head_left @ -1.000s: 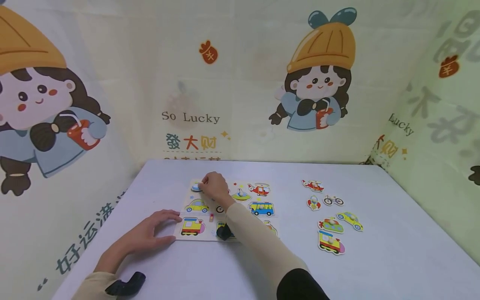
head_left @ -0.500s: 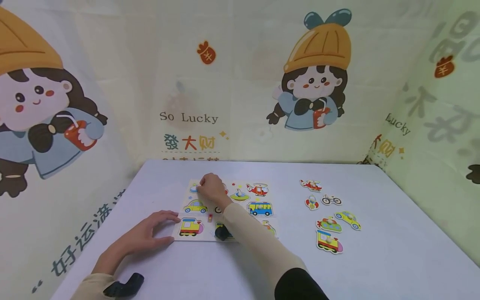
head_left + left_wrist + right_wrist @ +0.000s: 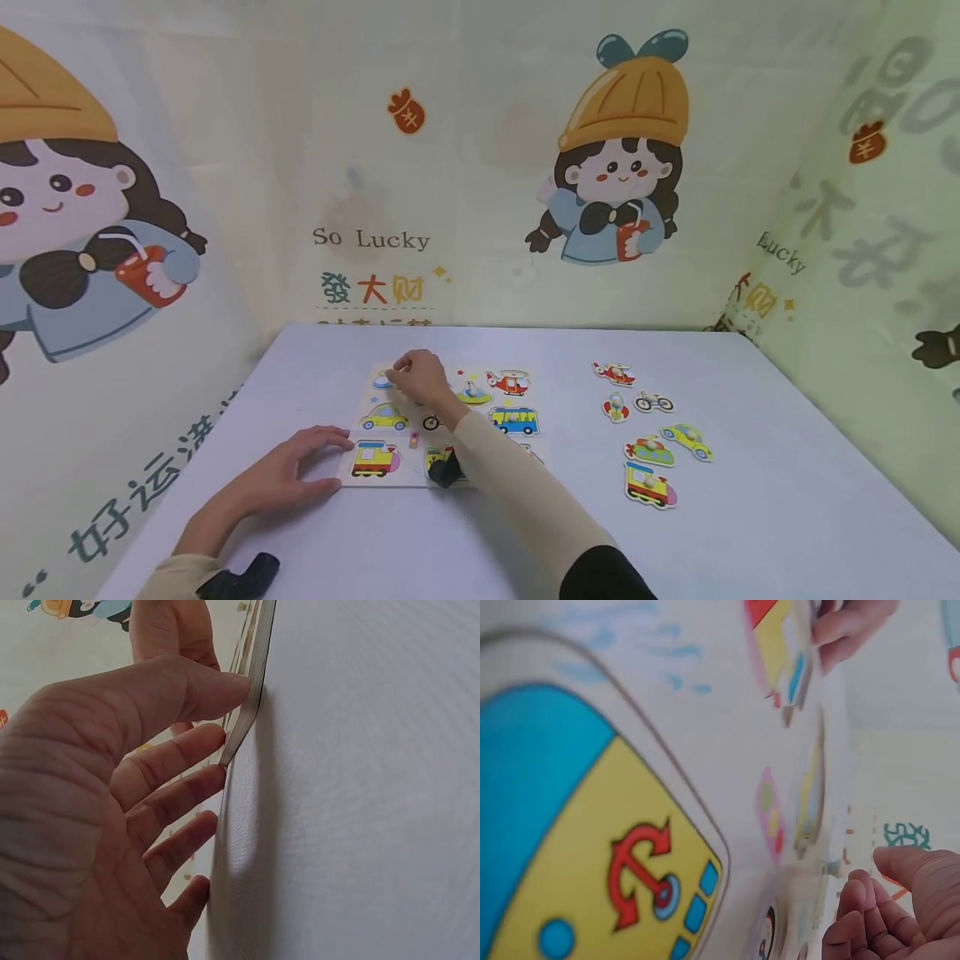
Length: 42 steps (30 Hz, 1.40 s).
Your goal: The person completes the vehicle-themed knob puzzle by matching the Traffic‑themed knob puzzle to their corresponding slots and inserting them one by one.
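Observation:
A pale puzzle board [image 3: 411, 467] with vehicle pictures lies on the table. My left hand [image 3: 281, 477] is at its near left corner, the thumb [image 3: 225, 691] against one edge and the other fingertips along the side. Over the upper part of the board reaches my right hand [image 3: 423, 380], its fingertips close beside a blue boat-like piece [image 3: 382, 381] at the top left. In the right wrist view the right fingers [image 3: 859, 889] are loosely bent with the thumb apart, and nothing shows between them. The right forearm hides some of the lower pictures.
On the table right of the board lie loose pieces: a red helicopter [image 3: 614, 373], a hot-air balloon [image 3: 616, 407], a bicycle [image 3: 654, 402], a yellow car [image 3: 687, 442], a green-and-red piece [image 3: 649, 451] and a train [image 3: 650, 485]. A printed cloth [image 3: 480, 292] hangs behind.
The right fingertips have lifted slightly away from the blue piece at the top left. The head view has shifted a little; the left hand keeps its place at the board.

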Tool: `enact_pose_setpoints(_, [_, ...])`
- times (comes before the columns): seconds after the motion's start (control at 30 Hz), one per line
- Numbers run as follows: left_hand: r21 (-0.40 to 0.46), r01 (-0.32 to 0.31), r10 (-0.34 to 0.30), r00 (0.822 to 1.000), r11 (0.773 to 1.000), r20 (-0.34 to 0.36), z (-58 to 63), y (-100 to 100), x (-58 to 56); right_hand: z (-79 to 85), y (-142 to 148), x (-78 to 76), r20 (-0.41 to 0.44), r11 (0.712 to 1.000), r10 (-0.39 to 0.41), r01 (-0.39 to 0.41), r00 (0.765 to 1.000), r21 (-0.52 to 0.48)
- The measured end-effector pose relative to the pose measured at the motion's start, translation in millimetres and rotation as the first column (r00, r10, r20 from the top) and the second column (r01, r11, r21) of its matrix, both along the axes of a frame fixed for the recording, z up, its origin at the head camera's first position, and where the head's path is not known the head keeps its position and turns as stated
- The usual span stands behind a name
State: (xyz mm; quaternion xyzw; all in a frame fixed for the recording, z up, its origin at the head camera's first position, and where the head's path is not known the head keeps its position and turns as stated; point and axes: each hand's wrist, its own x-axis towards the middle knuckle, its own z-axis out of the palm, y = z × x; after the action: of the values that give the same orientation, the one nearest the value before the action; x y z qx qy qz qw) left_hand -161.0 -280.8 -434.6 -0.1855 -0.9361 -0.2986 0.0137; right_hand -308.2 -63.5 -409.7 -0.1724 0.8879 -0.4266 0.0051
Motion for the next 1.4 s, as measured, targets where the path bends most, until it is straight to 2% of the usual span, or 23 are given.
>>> enact_pose_setpoints(0.27, [0.011,-0.009,0.009,1.0,1.0,0.023,-1.1,-2.8,1.5,-1.0,13.2,2.5,0.127,0.988,0.017,0.003,0.992,-0.152])
enact_pose_setpoints(0.4, [0.012,0.0,0.0,1.0,1.0,0.011,-3.0,-5.0,2.4,1.7,22.0,5.8,0.205,0.973,0.028,0.021,0.978,-0.231])
enact_pose_setpoints(0.53, [0.012,-0.001,0.001,1.0,1.0,-0.003,-2.9,-6.7,2.8,6.0,27.6,9.0,0.242,0.958,0.065,0.007,0.968,-0.286])
enact_pose_setpoints(0.87, [0.021,0.004,-0.004,1.0,1.0,-0.001,-1.8,-6.4,1.1,16.3,39.6,19.4,0.254,0.931,0.128,-0.028,0.959,-0.363])
enact_pose_setpoints(1.13, [0.019,0.006,-0.006,1.0,1.0,-0.005,-3.3,-6.6,-0.4,26.8,54.4,31.1,0.298,0.929,0.135,-0.015,0.945,-0.371])
enact_pose_setpoints(1.4, [0.019,0.015,-0.015,1.0,1.0,-0.019,-2.3,-6.8,-0.8,34.0,74.4,40.7,0.282,0.908,0.19,-0.058,0.94,-0.416])
